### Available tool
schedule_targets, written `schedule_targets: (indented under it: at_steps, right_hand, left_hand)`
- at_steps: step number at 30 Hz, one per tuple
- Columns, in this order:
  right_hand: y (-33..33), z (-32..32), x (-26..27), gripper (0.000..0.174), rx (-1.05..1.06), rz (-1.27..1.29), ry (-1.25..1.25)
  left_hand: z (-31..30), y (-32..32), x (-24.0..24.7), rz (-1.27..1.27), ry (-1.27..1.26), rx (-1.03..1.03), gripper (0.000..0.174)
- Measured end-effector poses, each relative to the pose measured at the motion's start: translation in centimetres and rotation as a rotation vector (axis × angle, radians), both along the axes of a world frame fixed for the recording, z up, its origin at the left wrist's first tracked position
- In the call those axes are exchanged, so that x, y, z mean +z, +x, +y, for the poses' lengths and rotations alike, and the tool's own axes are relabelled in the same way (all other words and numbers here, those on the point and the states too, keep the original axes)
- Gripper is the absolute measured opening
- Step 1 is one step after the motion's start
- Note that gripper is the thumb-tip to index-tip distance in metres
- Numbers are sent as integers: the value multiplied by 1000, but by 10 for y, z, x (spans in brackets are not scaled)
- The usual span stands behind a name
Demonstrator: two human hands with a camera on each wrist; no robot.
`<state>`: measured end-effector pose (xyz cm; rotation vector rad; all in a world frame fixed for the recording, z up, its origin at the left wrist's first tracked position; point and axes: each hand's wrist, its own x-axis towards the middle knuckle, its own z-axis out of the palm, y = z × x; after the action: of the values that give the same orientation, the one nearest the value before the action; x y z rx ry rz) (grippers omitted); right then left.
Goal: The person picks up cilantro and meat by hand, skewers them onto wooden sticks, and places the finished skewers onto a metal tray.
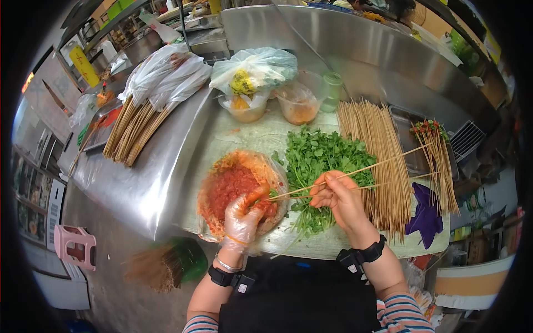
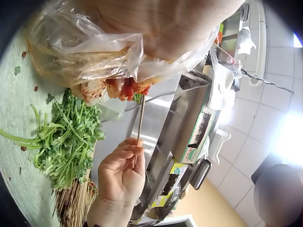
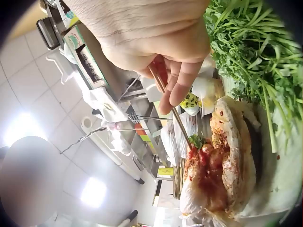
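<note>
In a clear plastic glove, my left hand (image 1: 240, 217) pinches red, sauce-coated meat (image 2: 124, 90) at the tip of the skewers, with a bit of green leaf (image 3: 197, 140) beside it. This is at the right side of a plastic-lined bowl (image 1: 281, 176) of red marinated meat (image 1: 232, 186). My bare right hand (image 1: 343, 201) pinches thin bamboo skewers (image 1: 397, 159) along their length; their tips point left into the left hand's fingers. A heap of leafy green herbs (image 1: 319, 158) lies right behind and under the right hand.
Many bare skewers (image 1: 375, 161) lie right of the herbs. Beyond them, loaded skewers (image 1: 436, 150) rest across a metal tray (image 1: 408, 158), near a purple cloth (image 1: 425, 216). Bagged tubs (image 1: 244, 114) stand at the back; bagged skewers (image 1: 139, 130) lie on the steel counter (image 1: 127, 188) at left.
</note>
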<state>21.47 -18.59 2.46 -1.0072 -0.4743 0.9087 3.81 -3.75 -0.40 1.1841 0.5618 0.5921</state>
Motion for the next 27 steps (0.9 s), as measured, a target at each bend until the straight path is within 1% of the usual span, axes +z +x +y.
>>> schedule_targets:
  at_steps: [2,5,8,11,14,17,20,22,23,26,27]
  right_hand:
    - [2,0,1,24,2,-26,-19]
    - [3,1,2,25,11,-73,-43]
    - [2,2,7,26,16,-133,-66]
    - [1,3,13,27,31,-200,-105]
    - [3,5,17,26,47,-241,-105]
    - [11,6,21,25,98,-272,-100]
    - [19,10,24,25,170,-294,-82]
    - [21,12,29,24,215,-319,-74]
    - [21,11,32,24,211,-331,-66]
    - [20,8,36,24,180,-352,-24]
    - [20,3,34,24,155,-346,-4]
  left_hand:
    - [4,1,-6,-9,25,16,34]
    - [6,-1,-2,-74,-232,-1,35]
    - [7,-2,3,-103,-255,-68,35]
    - [5,-1,-5,-74,-179,-48,34]
    - [8,-3,-4,-74,-224,-85,32]
    - [11,-5,3,-168,-434,-133,29]
    - [9,-5,4,-150,-425,-84,29]
    - [7,-6,5,-165,-434,-83,34]
    - [7,-7,5,-173,-438,-84,37]
    - [6,-10,5,-236,-509,-123,33]
    - [6,-10,4,-262,-529,-99,31]
